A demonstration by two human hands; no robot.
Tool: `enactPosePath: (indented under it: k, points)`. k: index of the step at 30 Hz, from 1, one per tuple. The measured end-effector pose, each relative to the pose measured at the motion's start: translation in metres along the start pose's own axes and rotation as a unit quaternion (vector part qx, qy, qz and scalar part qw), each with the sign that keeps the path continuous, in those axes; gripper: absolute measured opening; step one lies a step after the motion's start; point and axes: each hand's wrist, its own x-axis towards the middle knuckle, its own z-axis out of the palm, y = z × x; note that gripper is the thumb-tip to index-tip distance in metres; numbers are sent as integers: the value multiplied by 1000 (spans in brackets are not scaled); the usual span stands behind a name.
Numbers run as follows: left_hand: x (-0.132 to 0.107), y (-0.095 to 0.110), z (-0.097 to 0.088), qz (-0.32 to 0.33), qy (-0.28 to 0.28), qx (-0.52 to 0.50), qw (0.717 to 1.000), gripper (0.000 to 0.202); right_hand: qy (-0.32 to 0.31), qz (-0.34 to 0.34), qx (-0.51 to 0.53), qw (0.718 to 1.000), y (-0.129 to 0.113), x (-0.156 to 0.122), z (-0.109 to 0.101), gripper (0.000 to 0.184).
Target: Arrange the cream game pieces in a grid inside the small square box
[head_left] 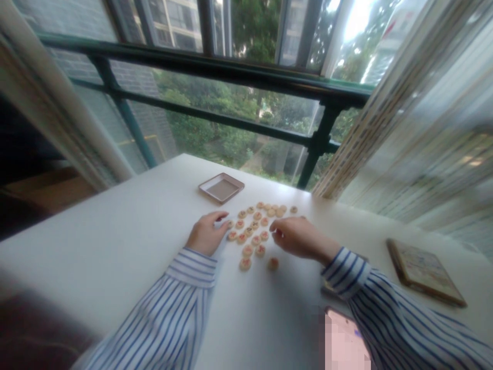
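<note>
Several round wooden Chinese chess pieces with red or dark characters lie loosely grouped on the white table. My left hand rests at the group's left edge, thumb and fingers apart, with its fingertips against or right beside one piece. On the other side, my right hand hovers low by the right edge of the pieces. Its fingers are curled inward, and whatever may be between them is hidden. One red-marked piece lies apart, nearer to me, below the right hand.
A shallow empty tray or lid sits toward the table's far corner. At right lies a flat decorated box. A phone-like thing with a blurred pink screen is near my right forearm. A green railing and window stand behind the table.
</note>
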Motion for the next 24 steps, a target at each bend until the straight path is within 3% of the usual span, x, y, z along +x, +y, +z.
enactPosePath:
  k: [9, 24]
  points:
    - [-1, -4, 5, 12, -36, 35, 999, 31, 17, -34, 17, 999, -12, 16, 9, 26]
    - [1, -10, 8, 27, -63, 40, 997, 33, 14, -36, 16, 999, -10, 14, 13, 28]
